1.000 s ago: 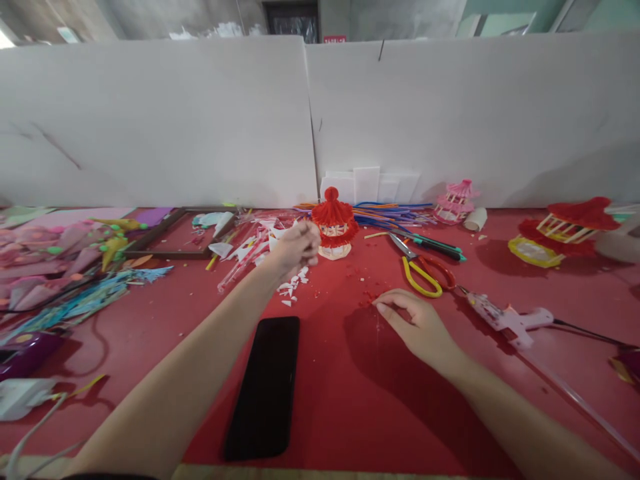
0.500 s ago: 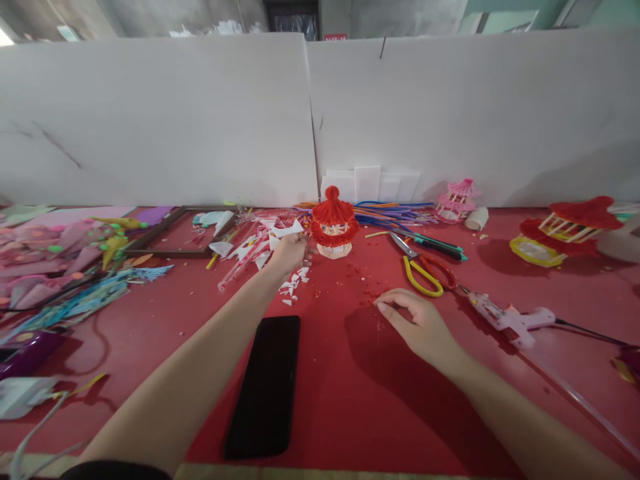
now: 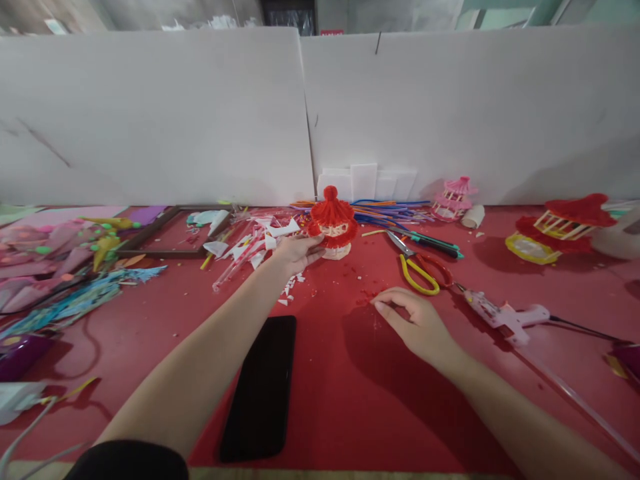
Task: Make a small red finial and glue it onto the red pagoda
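The red pavilion (image 3: 338,229) is standing far middle, looking nearly done, roof (image 3: 331,212) and base (image 3: 337,253) on. The left hand (image 3: 297,251) is touching it, grip unclear; the right hand (image 3: 415,319) is making a narrow pinch, maybe empty.

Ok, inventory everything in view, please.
Red pavilion: one, mostly red, centre
Tilted pavilion: one, red-yellow, right
Pink pavilion: one, pink, back
Glue gun: one, pink, right
Scissors: one, yellow-red handles, right
Slim tool: one, dark, right
Phone: one, black, front
Stems: many, mostly blue, back
Scraps: many, white, centre
Frame: one, brown, left
Craft pieces: many, mixed, left
Plug: one, white, left
Panels: two, white, back
Table: one, red, beneath
Left hand: one, bare, at red pavilion
Right hand: one, bare, near scissors
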Demonstrator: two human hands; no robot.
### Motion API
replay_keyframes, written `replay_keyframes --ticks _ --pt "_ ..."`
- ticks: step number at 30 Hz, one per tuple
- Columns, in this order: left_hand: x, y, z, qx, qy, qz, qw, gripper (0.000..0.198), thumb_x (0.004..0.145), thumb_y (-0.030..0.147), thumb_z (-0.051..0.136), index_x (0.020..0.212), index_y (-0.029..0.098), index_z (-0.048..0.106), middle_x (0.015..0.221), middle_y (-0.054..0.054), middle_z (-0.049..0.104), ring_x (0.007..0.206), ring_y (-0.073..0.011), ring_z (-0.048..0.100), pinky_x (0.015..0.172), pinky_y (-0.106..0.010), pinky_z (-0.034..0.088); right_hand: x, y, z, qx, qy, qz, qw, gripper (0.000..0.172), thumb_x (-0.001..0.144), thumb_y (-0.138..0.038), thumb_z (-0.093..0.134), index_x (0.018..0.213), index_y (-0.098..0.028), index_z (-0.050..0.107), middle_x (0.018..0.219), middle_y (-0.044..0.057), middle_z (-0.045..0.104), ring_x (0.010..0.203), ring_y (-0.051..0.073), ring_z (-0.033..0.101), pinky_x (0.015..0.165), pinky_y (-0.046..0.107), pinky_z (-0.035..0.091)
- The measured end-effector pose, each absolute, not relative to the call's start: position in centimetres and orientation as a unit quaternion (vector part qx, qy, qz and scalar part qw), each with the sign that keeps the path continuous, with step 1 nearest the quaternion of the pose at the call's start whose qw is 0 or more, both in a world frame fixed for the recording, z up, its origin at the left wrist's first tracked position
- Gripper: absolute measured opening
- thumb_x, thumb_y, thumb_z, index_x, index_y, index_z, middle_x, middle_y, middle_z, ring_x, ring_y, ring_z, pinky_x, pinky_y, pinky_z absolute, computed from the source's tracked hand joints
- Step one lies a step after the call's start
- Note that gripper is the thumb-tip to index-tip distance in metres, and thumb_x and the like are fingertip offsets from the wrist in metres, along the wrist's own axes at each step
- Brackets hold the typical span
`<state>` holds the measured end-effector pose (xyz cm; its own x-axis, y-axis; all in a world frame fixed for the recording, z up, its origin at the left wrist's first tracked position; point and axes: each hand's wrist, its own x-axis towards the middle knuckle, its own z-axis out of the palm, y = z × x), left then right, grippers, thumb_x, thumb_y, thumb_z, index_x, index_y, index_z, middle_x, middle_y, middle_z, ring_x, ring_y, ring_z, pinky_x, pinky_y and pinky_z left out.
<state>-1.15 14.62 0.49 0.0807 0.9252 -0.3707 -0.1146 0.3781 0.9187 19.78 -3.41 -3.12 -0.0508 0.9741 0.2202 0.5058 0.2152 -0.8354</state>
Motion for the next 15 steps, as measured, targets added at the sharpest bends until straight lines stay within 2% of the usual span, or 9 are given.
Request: replay_keyframes --ticks 6,11,15 --pt "-0.6 12.5 0.8 0.367 0.532 0.401 0.649 0.038 0.095 0.035 0.063 0.128 0.017 0.059 0.129 -0.012 0.062 0.108 -0.0249 0.065 0.09 -0.047 0.057 19.8 -3.0 -3.3 -0.553 -0.69 0.236 0.403 0.021 0.095 -0.032 0.053 0.089 -0.022 0.07 0.093 0.005 0.076 0.088 0.018 0.071 0.081 0.031 0.055" --pt "0.0 10.9 1.0 0.358 0.52 0.4 0.664 0.038 0.095 0.035 0.063 0.128 0.016 0.06 0.128 -0.012 0.063 0.108 -0.0248 0.065 0.09 -0.046 0.057 19.4 0.0 -2.3 -0.541 -0.716 0.194 0.396 0.013 0.09 -0.024 0.059 0.088 -0.022 0.072 0.086 0.004 0.077 0.078 0.017 0.07 0.069 0.028 0.054" --pt "0.4 10.0 0.8 0.355 0.508 0.406 0.672 0.038 0.095 0.034 0.063 0.128 0.016 0.06 0.128 -0.012 0.063 0.108 -0.0248 0.065 0.089 -0.046 0.057 18.3 4.1 -0.8 -0.531 -0.733 0.128 0.405 0.013 0.091 -0.023 0.06 0.092 -0.022 0.074 0.093 0.005 0.078 0.085 0.018 0.07 0.08 0.032 0.053"
